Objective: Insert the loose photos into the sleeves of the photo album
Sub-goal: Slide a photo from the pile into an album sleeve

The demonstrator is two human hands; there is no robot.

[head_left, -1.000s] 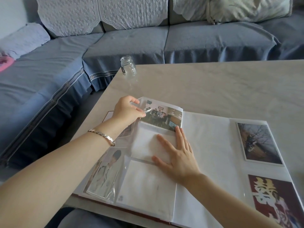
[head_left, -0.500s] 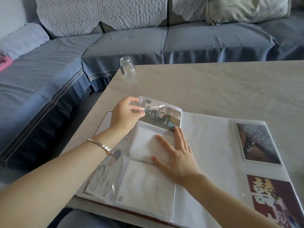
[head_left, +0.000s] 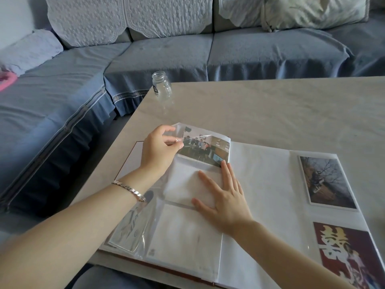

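An open photo album lies on the table in front of me. A group photo sits in the top sleeve of its left page. My left hand pinches the clear plastic edge of that sleeve at the photo's left end and lifts it a little. My right hand lies flat with straight fingers on the empty sleeve below, its fingertips near the photo's lower edge. Another photo sits in a sleeve at the page's lower left. Two photos fill sleeves on the right page.
A small empty glass jar stands near the table's far left corner. The pale stone table stretches behind the album. A blue sofa with pillows wraps round the far and left sides.
My left hand has shifted slightly and raised the sleeve's plastic edge over the group photo. My right hand has stayed flat in place.
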